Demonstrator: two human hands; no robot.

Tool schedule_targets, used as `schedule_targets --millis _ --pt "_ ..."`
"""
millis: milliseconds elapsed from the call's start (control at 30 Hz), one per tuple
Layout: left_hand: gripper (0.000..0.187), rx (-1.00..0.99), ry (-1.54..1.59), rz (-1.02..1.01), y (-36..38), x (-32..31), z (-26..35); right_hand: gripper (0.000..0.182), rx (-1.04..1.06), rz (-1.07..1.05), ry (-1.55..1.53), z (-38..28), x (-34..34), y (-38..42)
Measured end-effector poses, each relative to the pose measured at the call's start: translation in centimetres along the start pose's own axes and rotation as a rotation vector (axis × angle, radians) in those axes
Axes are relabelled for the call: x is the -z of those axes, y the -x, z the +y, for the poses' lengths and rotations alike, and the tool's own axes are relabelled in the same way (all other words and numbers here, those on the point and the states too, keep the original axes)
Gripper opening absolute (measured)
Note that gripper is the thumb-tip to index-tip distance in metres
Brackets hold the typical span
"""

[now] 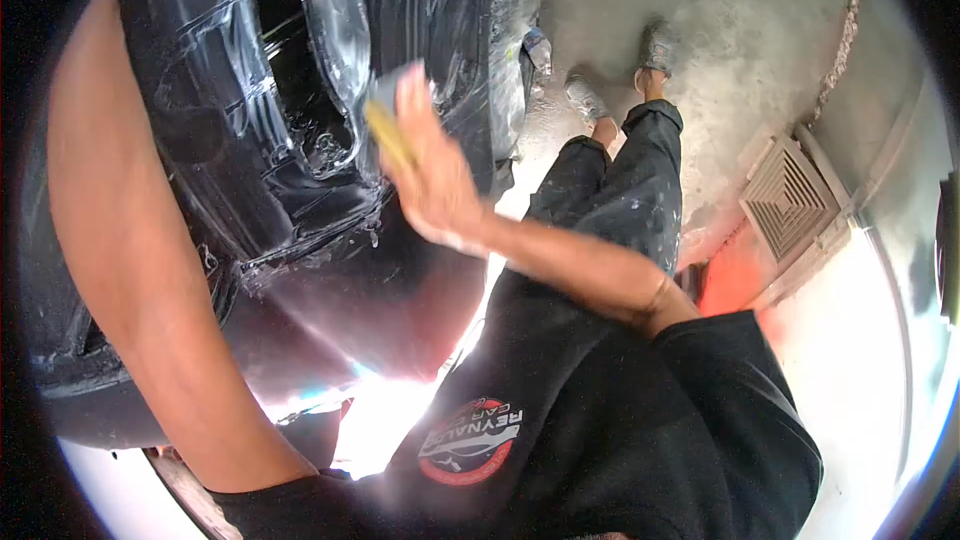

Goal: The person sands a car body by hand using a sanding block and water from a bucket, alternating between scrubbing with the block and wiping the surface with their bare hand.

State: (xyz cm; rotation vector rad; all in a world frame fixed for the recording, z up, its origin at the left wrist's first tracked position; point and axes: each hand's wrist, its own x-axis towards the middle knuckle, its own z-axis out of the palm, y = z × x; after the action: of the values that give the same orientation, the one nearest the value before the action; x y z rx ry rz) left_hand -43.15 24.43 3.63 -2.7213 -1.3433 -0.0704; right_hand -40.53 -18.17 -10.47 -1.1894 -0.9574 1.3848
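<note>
My right hand (432,175) is closed around a flat yellow and grey pad (390,137), which looks like a sanding sponge; motion blurs both. The pad is at the surface of a large black car part (420,260), beside a long dark opening (290,50). White, wet-looking streaks cover much of the part's upper area, and an oval section (338,25) next to the opening is whitish all over. Along the left side, my left arm reaches forward across the part. Its hand lies outside the picture.
Grey concrete floor (730,70) extends beyond the part, with my shoes (590,98) on it. To the right are a square slatted grille (790,198) and a red-orange patch (732,275). Bright light glares beneath the part's near edge.
</note>
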Motion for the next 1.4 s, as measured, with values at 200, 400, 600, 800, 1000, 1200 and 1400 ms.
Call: schedule_targets --millis 200,400,600,800,1000,1200,1400 --pt "0.063 -0.055 -0.157 0.0 0.2 -0.2 1.5 0.056 -0.188 0.208 -0.013 4.6 -0.1 -3.1" --pt "0.062 -0.146 -0.246 0.008 0.2 0.2 2.3 0.061 -0.136 0.12 0.035 5.0 -1.0 2.3" --pt "0.061 -0.192 -0.297 0.008 0.5 0.1 2.7 0.056 -0.329 0.221 0.0 7.0 2.7 -7.5" --pt "0.06 -0.245 -0.333 0.026 0.3 0.5 2.7 0.06 -0.147 0.209 0.129 8.1 0.2 -0.6" --pt "0.06 -0.285 -0.376 0.042 0.1 0.6 3.0 0.041 -0.314 0.184 0.062 7.9 7.2 -14.1" --pt "0.059 -0.37 -0.409 0.107 0.4 1.5 3.5 0.077 -0.013 0.027 0.229 8.1 1.5 -3.2" --pt "0.058 -0.309 -0.309 0.124 -0.3 1.1 1.4 0.063 0.14 0.202 0.263 6.4 5.3 -18.9"
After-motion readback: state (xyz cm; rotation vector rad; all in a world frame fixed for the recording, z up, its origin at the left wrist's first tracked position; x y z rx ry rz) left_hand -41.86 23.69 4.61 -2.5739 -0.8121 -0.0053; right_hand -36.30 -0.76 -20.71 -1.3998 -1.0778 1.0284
